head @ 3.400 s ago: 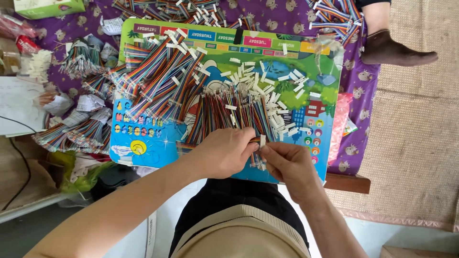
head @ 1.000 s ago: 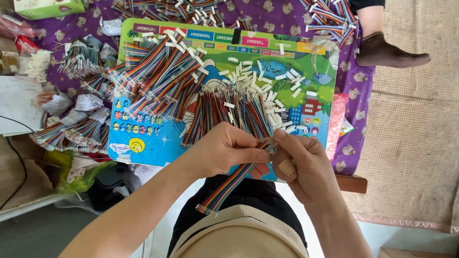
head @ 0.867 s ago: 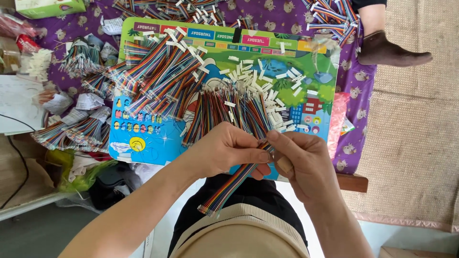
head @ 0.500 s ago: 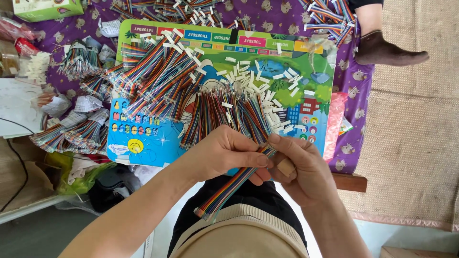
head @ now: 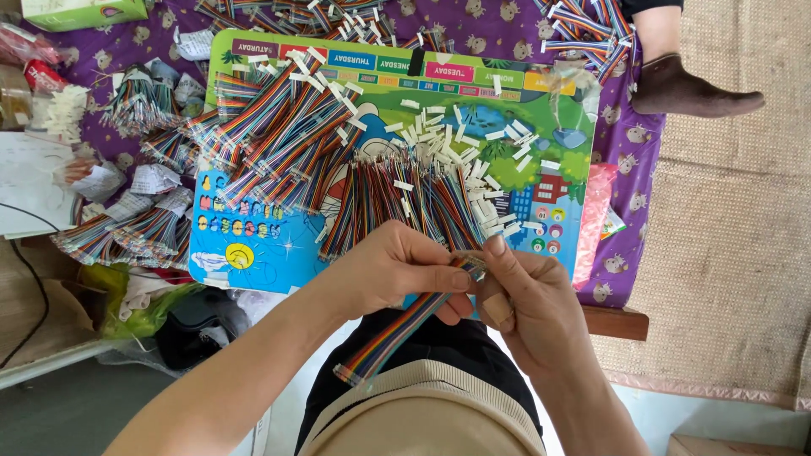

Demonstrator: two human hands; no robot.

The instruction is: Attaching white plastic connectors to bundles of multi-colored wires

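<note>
Both hands pinch 1 rainbow ribbon cable just below the colourful board. The left hand grips its middle; the right hand pinches its top end. I think the next move needs steady fingers at that tip.

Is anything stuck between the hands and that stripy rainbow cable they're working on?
No, nothing visible. The left hand and right hand both touch the rainbow ribbon cable directly, pinching its upper end. The rest hangs free over the lap.

A green box sits at eleven o'clock, white paper at nine, a socked foot at two.
</note>
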